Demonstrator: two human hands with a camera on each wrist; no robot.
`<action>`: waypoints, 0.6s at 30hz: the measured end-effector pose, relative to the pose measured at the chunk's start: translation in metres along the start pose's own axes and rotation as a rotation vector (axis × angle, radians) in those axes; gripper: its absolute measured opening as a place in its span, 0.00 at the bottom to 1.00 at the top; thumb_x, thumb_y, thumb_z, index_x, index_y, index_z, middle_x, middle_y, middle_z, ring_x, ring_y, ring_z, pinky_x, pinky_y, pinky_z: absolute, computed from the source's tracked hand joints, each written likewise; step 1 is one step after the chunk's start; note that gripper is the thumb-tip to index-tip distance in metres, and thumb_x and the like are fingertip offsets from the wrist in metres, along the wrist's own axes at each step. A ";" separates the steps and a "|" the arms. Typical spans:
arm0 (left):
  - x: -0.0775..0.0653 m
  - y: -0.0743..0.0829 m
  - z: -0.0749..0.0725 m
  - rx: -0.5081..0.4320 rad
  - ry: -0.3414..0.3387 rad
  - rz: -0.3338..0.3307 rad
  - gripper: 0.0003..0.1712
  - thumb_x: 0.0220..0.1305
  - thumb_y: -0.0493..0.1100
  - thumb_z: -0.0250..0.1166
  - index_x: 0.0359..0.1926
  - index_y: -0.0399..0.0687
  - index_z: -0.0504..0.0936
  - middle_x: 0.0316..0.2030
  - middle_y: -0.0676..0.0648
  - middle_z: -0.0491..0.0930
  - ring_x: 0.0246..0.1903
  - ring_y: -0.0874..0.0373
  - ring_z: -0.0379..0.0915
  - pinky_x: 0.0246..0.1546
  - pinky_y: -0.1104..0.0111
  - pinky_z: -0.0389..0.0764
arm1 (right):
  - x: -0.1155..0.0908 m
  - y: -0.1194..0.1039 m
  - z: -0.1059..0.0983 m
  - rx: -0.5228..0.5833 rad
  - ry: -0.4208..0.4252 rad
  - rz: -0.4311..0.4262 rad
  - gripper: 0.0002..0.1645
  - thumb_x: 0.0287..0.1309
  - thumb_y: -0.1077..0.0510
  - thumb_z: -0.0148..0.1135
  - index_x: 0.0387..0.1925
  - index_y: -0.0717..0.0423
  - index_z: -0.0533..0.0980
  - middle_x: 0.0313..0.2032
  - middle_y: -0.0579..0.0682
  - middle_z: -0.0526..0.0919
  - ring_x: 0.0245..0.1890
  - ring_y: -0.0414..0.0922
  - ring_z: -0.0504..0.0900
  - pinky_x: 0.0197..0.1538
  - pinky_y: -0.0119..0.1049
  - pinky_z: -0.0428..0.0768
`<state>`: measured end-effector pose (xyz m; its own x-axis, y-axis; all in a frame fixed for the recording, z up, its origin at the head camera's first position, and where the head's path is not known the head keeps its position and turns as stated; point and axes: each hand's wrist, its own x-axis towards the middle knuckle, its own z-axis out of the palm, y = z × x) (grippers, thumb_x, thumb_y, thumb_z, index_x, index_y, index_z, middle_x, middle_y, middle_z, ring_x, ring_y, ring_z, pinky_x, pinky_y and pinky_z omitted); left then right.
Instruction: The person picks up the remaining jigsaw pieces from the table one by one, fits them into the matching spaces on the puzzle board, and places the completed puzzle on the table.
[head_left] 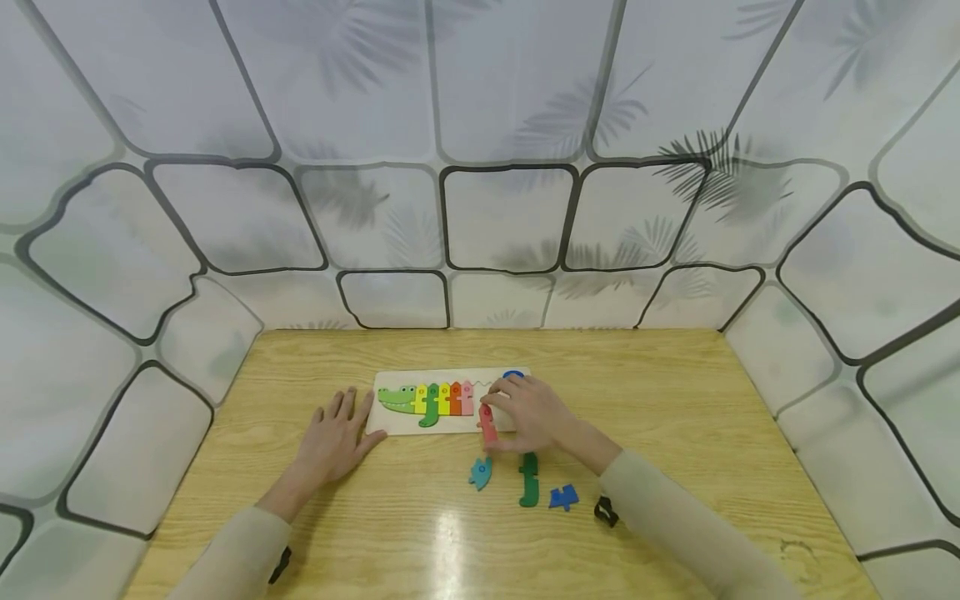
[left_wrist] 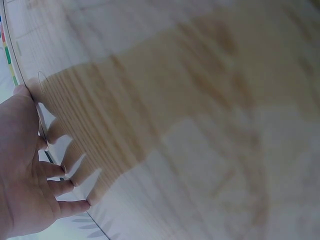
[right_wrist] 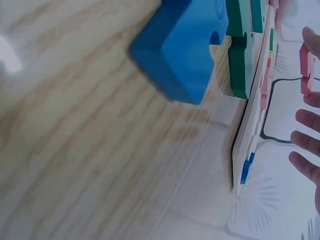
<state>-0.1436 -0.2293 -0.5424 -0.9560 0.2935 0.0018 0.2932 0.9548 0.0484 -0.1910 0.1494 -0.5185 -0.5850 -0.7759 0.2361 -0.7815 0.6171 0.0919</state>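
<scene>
A wooden crocodile puzzle board (head_left: 450,426) lies on the table, with a green head (head_left: 397,400) and several coloured body pieces fitted side by side. My right hand (head_left: 534,412) is over the board's right part, pinching a red puzzle piece (head_left: 487,423) between thumb and finger. In the right wrist view that red piece (right_wrist: 305,70) is clear of the board, and the other fingers are spread. My left hand (head_left: 330,442) rests on the table with fingers straight, its thumb by the board's lower left corner. The right hand partly covers a blue piece (head_left: 513,374) on the board.
Loose pieces lie in front of the board: a light blue piece (head_left: 481,473), a dark green leg piece (head_left: 529,482) and a blue piece (head_left: 564,497). The wooden table (head_left: 337,542) meets patterned walls (head_left: 495,217) at the back and sides.
</scene>
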 end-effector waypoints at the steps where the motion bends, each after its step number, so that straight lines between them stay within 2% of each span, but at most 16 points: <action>1: 0.000 0.000 0.000 0.000 0.000 0.000 0.46 0.77 0.66 0.56 0.81 0.42 0.62 0.77 0.26 0.62 0.76 0.27 0.61 0.68 0.32 0.70 | 0.001 0.001 0.001 0.001 0.003 0.005 0.43 0.55 0.17 0.63 0.57 0.42 0.83 0.53 0.43 0.85 0.52 0.44 0.83 0.52 0.39 0.85; 8: 0.000 0.001 0.000 0.005 0.001 0.005 0.45 0.78 0.66 0.56 0.81 0.42 0.62 0.77 0.26 0.63 0.76 0.28 0.62 0.68 0.32 0.71 | 0.006 0.002 0.003 0.064 -0.048 0.074 0.43 0.55 0.18 0.64 0.57 0.44 0.83 0.53 0.44 0.85 0.55 0.46 0.83 0.58 0.43 0.85; 13: -0.001 0.002 -0.001 0.008 -0.004 0.001 0.45 0.77 0.65 0.57 0.81 0.42 0.62 0.77 0.26 0.63 0.76 0.28 0.62 0.68 0.32 0.71 | 0.010 0.004 0.003 0.048 -0.104 0.124 0.45 0.57 0.16 0.60 0.60 0.43 0.82 0.56 0.44 0.84 0.57 0.46 0.82 0.60 0.45 0.84; 18: 0.000 0.001 0.000 0.007 -0.003 0.006 0.45 0.77 0.65 0.57 0.81 0.42 0.62 0.77 0.26 0.63 0.76 0.28 0.62 0.68 0.32 0.71 | 0.013 0.007 0.006 0.053 -0.120 0.146 0.45 0.57 0.16 0.61 0.60 0.44 0.82 0.57 0.45 0.84 0.56 0.47 0.82 0.59 0.45 0.85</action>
<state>-0.1434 -0.2279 -0.5424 -0.9543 0.2989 -0.0006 0.2986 0.9535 0.0417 -0.2055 0.1426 -0.5208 -0.7123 -0.6905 0.1259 -0.6948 0.7191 0.0135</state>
